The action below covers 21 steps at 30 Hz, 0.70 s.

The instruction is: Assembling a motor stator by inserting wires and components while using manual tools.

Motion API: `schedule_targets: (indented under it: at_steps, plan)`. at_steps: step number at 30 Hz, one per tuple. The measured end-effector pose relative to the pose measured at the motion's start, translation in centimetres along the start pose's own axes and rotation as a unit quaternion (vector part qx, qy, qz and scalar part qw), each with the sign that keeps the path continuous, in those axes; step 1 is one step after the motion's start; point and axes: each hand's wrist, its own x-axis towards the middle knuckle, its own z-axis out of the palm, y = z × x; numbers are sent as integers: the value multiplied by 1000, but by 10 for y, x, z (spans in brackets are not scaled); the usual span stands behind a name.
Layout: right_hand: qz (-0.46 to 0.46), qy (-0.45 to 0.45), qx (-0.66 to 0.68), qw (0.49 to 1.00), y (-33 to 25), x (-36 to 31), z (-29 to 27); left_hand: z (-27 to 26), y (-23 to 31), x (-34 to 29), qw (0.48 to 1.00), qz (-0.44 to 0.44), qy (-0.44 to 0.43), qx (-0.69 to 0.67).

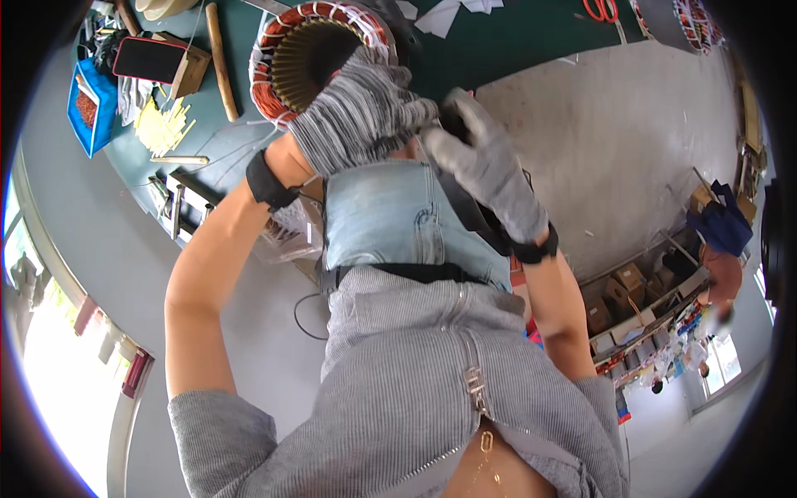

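A motor stator (267,79) with copper-coloured windings laced in white cord sits on the dark green tabletop, its ribbed bore facing me. My left hand (353,116), in a striped grey knit glove, is in front of the stator and covers part of its lower right rim. Its fingers are bent and pressed together toward the right; whatever they hold, if anything, is hidden. Beside the left fingertips is my right hand (486,162), in a plain grey glove. A dark gap shows between its thumb and fingers, and I see nothing in it.
At left lie a blue tray (105,116), a phone (149,60) against a cardboard box, yellow strips (160,129) and a wooden stick (220,62). Red-handled scissors (602,10) and another stator (677,25) are at upper right. A person (721,278) is near shelving at far right.
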Motion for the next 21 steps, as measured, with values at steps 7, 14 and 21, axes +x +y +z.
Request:
schedule_targets:
  at_steps: [7,14,21]
  plan:
    - [237,-73,530,811,4,-30,-11,8,-3,-6,997,45,39,40]
    - [270,-61,523,806,-1,-33,-8,10,-2,-6,995,53,13,85]
    - [239,-112,474,840,-3,-28,-15,18,-5,-8,996,50,39,59]
